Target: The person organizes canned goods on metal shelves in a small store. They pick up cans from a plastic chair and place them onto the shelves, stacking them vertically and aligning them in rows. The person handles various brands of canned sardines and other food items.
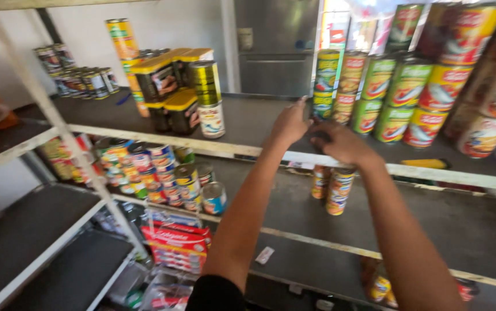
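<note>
Both my arms reach up to a shelf (248,151) with a white front rail. My left hand (290,122) is raised with fingers partly spread, beside a column of stacked cans (324,86). My right hand (343,143) is curled around a small dark thing at its left side; motion blur hides what it is. The two hands nearly touch. Rows of green, yellow and red tinned-fish cans (409,95) are stacked just right of and behind my hands.
Tall yellow-topped cans (206,98) and dark boxes with yellow lids (170,92) stand mid-shelf. Small cans (161,170) crowd the shelf below, with two stacked cans (334,190) under my hands. Red toothpaste boxes (176,242) lie lower. A grey metal door (274,46) is behind.
</note>
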